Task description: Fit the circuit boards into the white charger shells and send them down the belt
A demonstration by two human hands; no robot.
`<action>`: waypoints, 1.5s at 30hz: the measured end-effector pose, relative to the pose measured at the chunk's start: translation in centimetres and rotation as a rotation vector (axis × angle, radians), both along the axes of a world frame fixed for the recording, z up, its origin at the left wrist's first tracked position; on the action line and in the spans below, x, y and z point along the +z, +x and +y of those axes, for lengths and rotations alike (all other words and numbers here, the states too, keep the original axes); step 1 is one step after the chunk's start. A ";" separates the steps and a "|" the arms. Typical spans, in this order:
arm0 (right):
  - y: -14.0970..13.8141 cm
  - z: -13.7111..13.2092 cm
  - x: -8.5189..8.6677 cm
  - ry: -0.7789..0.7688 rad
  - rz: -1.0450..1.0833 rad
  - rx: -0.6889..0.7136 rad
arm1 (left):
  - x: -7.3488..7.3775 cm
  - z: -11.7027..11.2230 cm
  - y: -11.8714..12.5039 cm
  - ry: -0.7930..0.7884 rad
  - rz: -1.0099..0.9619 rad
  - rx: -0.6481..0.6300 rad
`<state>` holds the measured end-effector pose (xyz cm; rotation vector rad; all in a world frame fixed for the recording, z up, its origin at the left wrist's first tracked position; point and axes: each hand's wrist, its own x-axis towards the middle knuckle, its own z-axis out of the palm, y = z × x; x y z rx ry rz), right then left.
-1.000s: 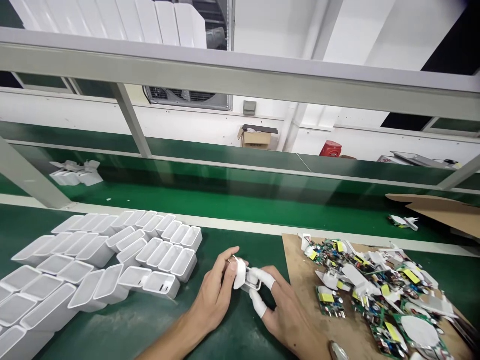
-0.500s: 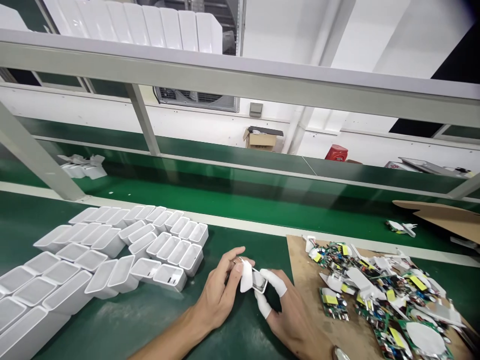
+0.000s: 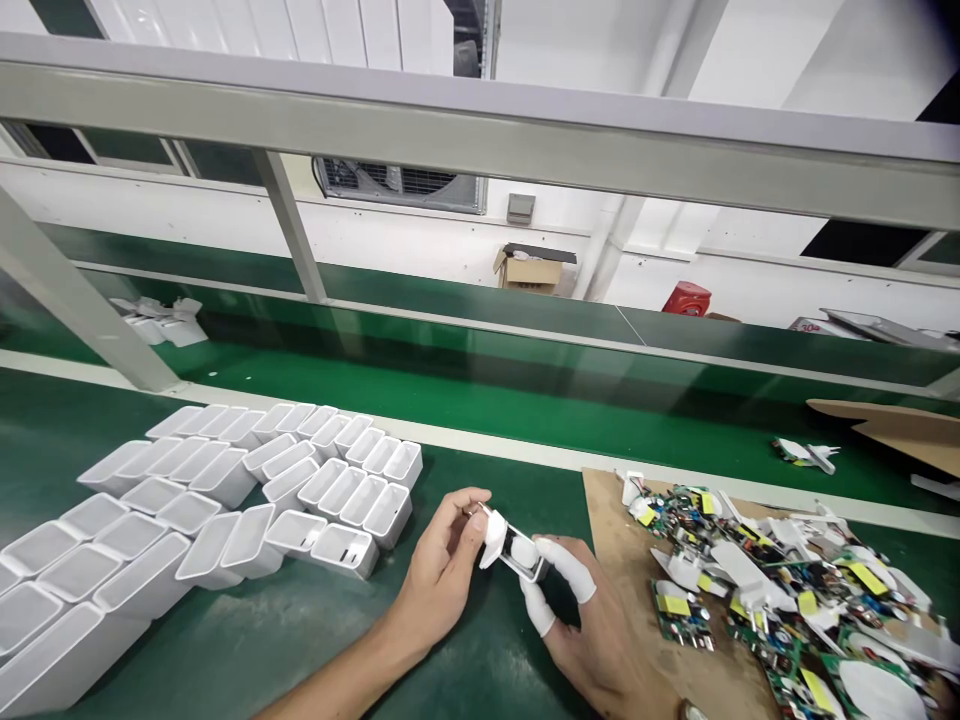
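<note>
In the lower middle of the head view, my left hand pinches a white plastic end piece between thumb and fingers. My right hand, with white covers on its thumb and index finger, grips a small open white plastic case. The two pieces meet at an angle. Something dark and a pale part show inside the case, too small to make out. Similar white cases stand in rows to the left, their open tops facing up.
Circuit boards with yellow labels and white parts lie piled on a brown cardboard sheet at right. A grey metal rail crosses above the green bench. White parts sit at the far left.
The case in my right hand has moved slightly right and down, away from the end piece, and more of its inside shows. The whole view has tilted a little downward.
</note>
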<state>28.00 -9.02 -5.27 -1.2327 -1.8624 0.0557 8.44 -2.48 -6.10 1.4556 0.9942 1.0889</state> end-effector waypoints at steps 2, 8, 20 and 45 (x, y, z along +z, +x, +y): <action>0.1 0.1 -0.3 -0.023 0.001 -0.030 | 0.1 -0.1 0.0 0.030 -0.011 -0.010; 0.5 0.2 -1.5 0.041 -0.030 -0.109 | 0.4 -0.6 0.1 0.167 -0.025 -0.047; 0.5 0.3 -1.2 0.019 -0.063 -0.148 | -0.3 -0.6 -0.2 0.231 -0.013 -0.097; 0.3 -0.1 -0.4 0.136 -0.110 -0.154 | 0.1 0.2 0.3 -0.062 -0.041 0.019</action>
